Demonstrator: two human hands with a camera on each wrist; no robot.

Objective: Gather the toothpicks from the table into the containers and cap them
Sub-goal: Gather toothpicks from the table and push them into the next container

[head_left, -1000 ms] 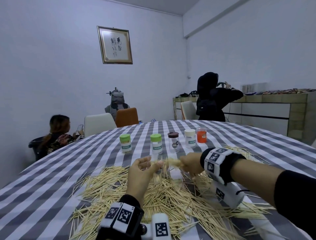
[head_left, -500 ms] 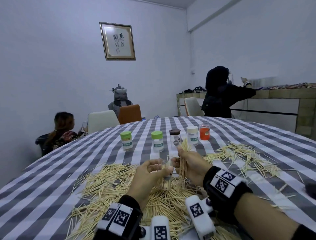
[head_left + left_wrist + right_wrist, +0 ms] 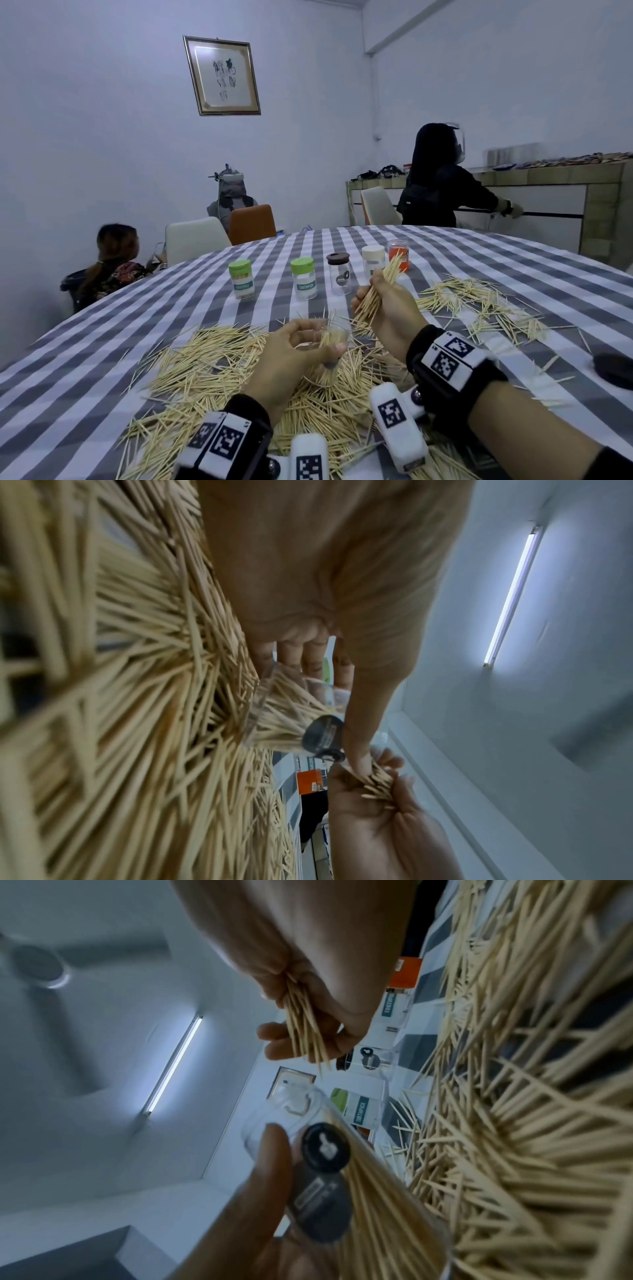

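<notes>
- bench (image 3: pixel 102 359), grey-white check cloth, holds everything
- loose toothpicks (image 3: pixel 205 370) heaped near edge under both hands, second scatter to the right
- five capped containers (image 3: pixel 303 279) in a row farther back
- left hand (image 3: pixel 291 356) wrapped round open clear jar (image 3: pixel 330 342), part-filled with picks, above the heap
- right hand (image 3: pixel 390 308) clutches bundle of toothpicks (image 3: pixel 380 291), tilted, just beside jar mouth

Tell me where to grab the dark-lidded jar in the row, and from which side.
Take the dark-lidded jar by its clear wall below the lid, fingers wrapped round from the near side. It stands upright, and the near side is open table. The green-lidded jar and white-lidded jar flank it, so a sideways approach looks tighter. The lid looks to overhang slightly, so it is probably a poorer hold.
</notes>
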